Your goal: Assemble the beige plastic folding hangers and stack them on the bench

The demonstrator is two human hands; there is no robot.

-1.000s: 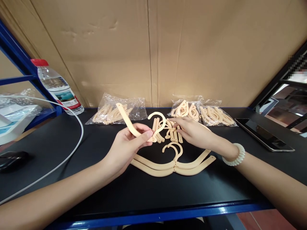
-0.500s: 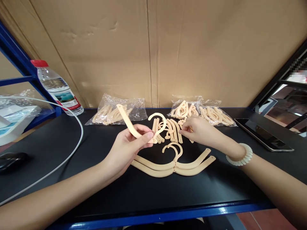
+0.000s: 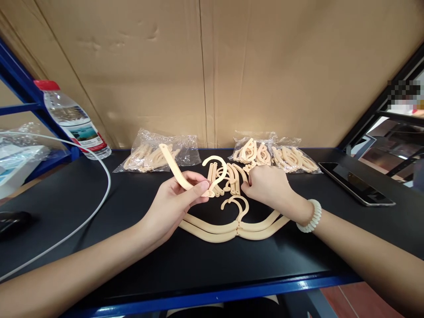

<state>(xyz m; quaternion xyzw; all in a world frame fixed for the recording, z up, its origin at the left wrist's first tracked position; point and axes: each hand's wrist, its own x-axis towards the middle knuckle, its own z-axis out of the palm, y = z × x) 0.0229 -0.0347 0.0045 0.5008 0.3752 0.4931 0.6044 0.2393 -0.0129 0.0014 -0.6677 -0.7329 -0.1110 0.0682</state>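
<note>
My left hand (image 3: 179,201) is closed on a beige plastic hanger piece (image 3: 172,165), a curved arm with a hook (image 3: 221,170) at its inner end, held above the desk. My right hand (image 3: 266,187) is bent down over the pile of loose hanger parts (image 3: 218,179), its fingers curled against the end of a hanger arm (image 3: 241,171). Its fingertips are partly hidden. In front of the pile lie two whole hangers (image 3: 212,236), one nested against the other, their right ends partly covered by my right forearm.
Clear bags of hanger parts (image 3: 149,157) (image 3: 291,160) lie along the cardboard wall (image 3: 159,88). A water bottle (image 3: 77,126), a white cable (image 3: 106,190) and a black mouse (image 3: 13,223) are at left. A phone (image 3: 356,183) rests at right on the black desk (image 3: 198,274).
My right hand has moved left and turned over at the pile, its fingers closing at a loose arm, which has tilted. My left hand holds the hanger piece much as before. The view has shifted slightly.
</note>
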